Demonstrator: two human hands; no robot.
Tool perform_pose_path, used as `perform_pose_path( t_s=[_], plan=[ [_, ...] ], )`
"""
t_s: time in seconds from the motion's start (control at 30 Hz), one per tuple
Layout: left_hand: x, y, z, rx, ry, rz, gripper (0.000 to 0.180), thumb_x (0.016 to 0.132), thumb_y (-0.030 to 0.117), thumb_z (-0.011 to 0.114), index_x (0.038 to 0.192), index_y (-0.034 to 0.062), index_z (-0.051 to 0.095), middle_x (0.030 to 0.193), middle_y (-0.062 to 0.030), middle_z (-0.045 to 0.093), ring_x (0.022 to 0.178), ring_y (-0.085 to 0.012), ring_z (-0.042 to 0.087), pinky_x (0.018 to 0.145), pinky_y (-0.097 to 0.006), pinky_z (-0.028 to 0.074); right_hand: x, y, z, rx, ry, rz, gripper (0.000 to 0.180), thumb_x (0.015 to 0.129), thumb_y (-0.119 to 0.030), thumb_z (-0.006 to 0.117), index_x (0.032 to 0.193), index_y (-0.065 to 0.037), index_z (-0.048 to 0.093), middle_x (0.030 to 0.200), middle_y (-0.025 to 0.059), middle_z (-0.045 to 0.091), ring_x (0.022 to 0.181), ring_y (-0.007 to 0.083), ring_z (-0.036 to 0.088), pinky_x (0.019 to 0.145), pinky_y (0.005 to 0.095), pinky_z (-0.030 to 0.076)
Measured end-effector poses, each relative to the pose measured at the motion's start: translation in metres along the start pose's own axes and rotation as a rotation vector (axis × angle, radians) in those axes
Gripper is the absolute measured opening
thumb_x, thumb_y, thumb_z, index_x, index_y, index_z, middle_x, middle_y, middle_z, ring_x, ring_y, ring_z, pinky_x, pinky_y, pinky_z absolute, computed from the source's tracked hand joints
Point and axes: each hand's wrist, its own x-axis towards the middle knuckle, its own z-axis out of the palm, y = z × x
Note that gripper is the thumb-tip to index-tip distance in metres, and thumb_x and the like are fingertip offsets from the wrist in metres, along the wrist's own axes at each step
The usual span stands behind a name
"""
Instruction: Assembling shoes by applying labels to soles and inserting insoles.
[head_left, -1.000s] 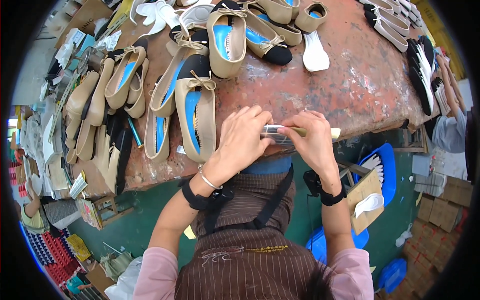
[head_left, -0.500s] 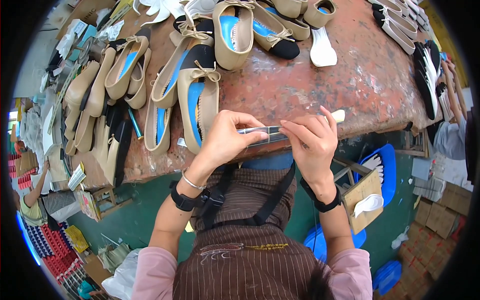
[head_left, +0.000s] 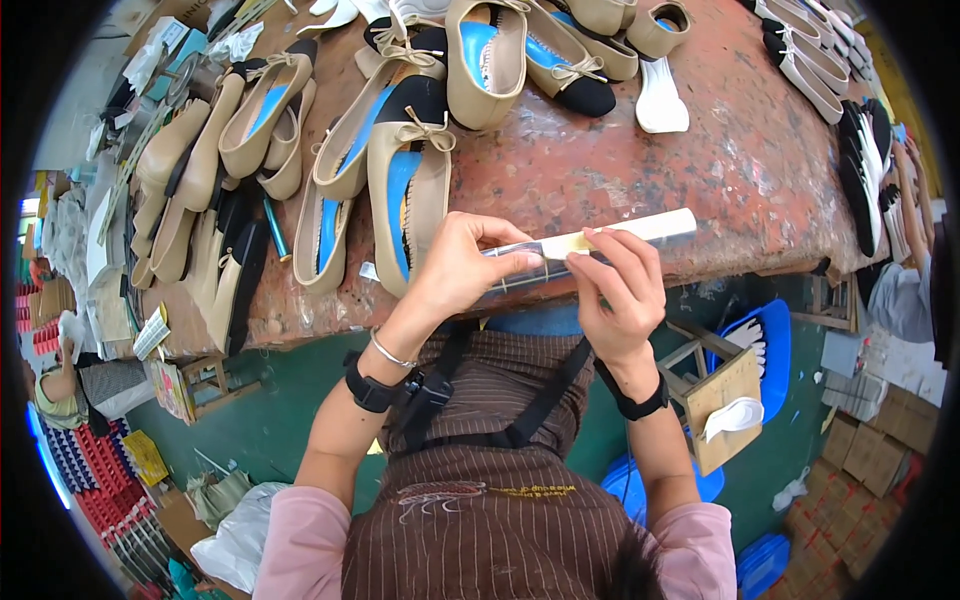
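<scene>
- Long narrow strip (head_left: 650, 226): between both hands, near worktop (head_left: 740, 170) edge; white/pale layer above, clear-dark layer w/ pale lines below. Material n/c; can't tell if it touches the top.
- L hand (head_left: 460, 268): thumb + index pinching strip's L end.
- R hand (head_left: 622, 290): thumb + fingertips pinching approx. mid-strip; white end sticks out past it, unsupported.
- Handling (my guess): v. light, thin, bendy; glossy face prob. slippery, may crease. Best hold = fingertips on long edges, L end + middle; no hard squeeze.
- Ballet flat (head_left: 432, 185), beige w/ black toe, bow + blue insole (head_left: 402, 178): heel just beside L hand, toe pointing away. More flats L of & beyond it.
- Teal tube (head_left: 276, 228): well L of L hand.
- White sole-shaped pc (head_left: 662, 100): beyond R hand, on worktop.
- Below/R of R hand: wooden stool (head_left: 722, 445) w/ white insole-like pc (head_left: 735, 417) on it; blue basin (head_left: 775, 385) behind.
</scene>
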Motion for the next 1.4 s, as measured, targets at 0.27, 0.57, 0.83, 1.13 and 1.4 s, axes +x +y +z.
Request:
perform_pose_path(
  t_s=[0.27, 0.57, 0.83, 1.13, 1.4],
  plan=[
    [-0.003, 0.011, 0.017, 0.519, 0.246, 0.213, 0.016, 0.078, 0.009, 0.083, 0.084, -0.0023, 0.074, 0.077, -0.0069, 0.074, 0.074, -0.0086, 0.065, 0.066, -0.031, 0.052, 0.006, -0.003, 0.028, 0.313, -0.022, 0.159, 0.056, 0.078, 0.006, 0.073, 0.132, -0.005, 0.061, 0.102, 0.0077, 0.074, 0.100, 0.0273, 0.067, 0.098, 0.0440, 0.048],
    [-0.007, -0.004, -0.001, -0.048, 0.055, 0.042, 0.029, 0.092, 0.002, 0.068, 0.120, -0.0058, 0.069, 0.110, -0.0109, 0.074, 0.097, -0.0138, 0.069, 0.086, -0.028, 0.056, 0.010, 0.000, 0.035, 0.224, 0.091, 0.145, 0.053, 0.079, 0.005, 0.075, 0.130, -0.005, 0.064, 0.086, 0.0026, 0.074, 0.086, 0.0235, 0.069, 0.093, 0.0419, 0.051],
    [-0.005, -0.006, 0.010, -0.078, 0.151, 0.061, 0.021, 0.092, 0.002, 0.068, 0.111, -0.0037, 0.073, 0.101, -0.0088, 0.075, 0.091, -0.0097, 0.067, 0.081, -0.025, 0.055, 0.008, 0.001, 0.037, 0.190, 0.122, 0.080, 0.052, 0.078, 0.008, 0.074, 0.128, -0.004, 0.065, 0.083, 0.0035, 0.072, 0.080, 0.0239, 0.066, 0.083, 0.0402, 0.054],
    [0.001, -0.016, 0.016, -0.222, 0.223, 0.105, 0.021, 0.090, 0.010, 0.076, 0.106, -0.0026, 0.071, 0.092, -0.0050, 0.074, 0.079, -0.0042, 0.064, 0.068, -0.021, 0.052, 0.017, -0.019, 0.018, 0.229, 0.147, 0.163, 0.062, 0.081, 0.007, 0.071, 0.138, -0.001, 0.047, 0.118, 0.0124, 0.070, 0.114, 0.0319, 0.062, 0.110, 0.0467, 0.038],
    [-0.011, -0.010, 0.039, -0.075, 0.341, 0.288, 0.020, 0.097, 0.006, 0.063, 0.111, -0.0046, 0.072, 0.091, -0.0077, 0.076, 0.076, -0.0053, 0.063, 0.067, -0.024, 0.053, 0.018, -0.014, 0.040, 0.476, 0.150, 0.182, 0.067, 0.084, 0.014, 0.065, 0.145, 0.000, 0.040, 0.132, 0.0229, 0.063, 0.100, 0.0287, 0.072, 0.101, 0.0433, 0.051]
  ],
)
